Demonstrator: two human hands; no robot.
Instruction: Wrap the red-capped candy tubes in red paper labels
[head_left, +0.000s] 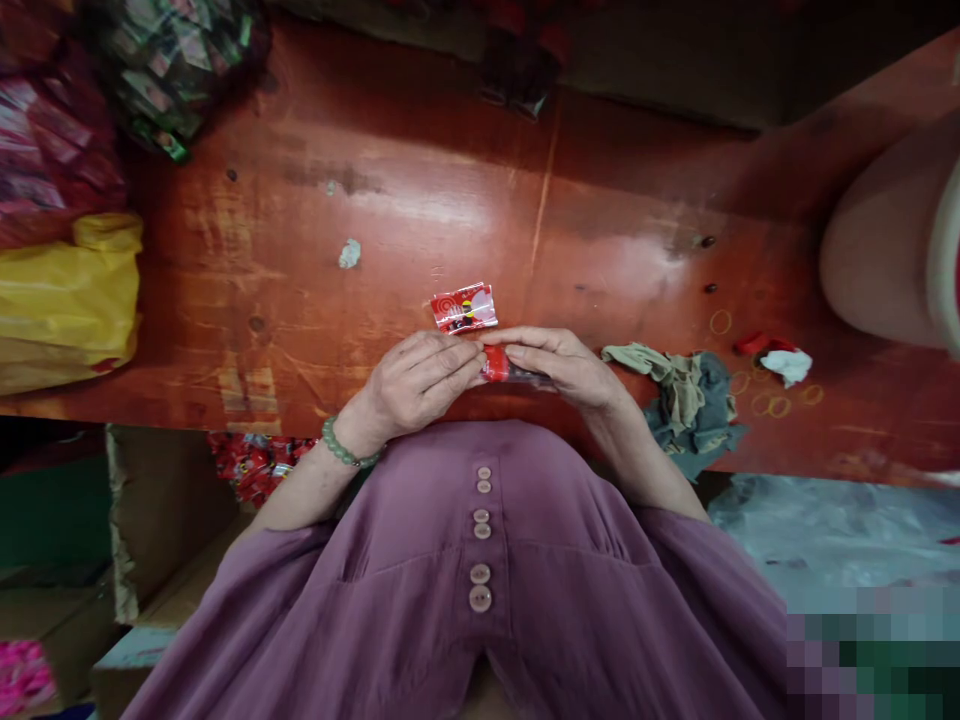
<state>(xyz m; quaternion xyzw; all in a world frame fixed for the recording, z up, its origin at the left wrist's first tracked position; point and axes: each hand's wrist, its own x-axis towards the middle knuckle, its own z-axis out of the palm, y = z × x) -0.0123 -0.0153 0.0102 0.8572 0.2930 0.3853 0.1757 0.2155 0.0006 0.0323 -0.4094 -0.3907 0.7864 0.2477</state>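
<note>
Close to the table's near edge, both hands are closed on a small red packet (496,364) with a dark, partly clear end. My left hand (424,380), with a green bead bracelet (349,448) at its wrist, pinches the left end. From the other side, the fingers of my right hand (568,366) press on the right part and cover some of it. What the packet contains cannot be made out. Just beyond the fingertips, a flat red printed wrapper (463,307) lies on the red table (465,200).
Plastic bags, including a yellow bag (67,300), crowd the left side. To the right are grey-green rags (694,400), rubber bands (780,406) and a pale bucket (881,240). Below the table's left edge, an open cardboard box (161,520) stands beside red packets (259,465).
</note>
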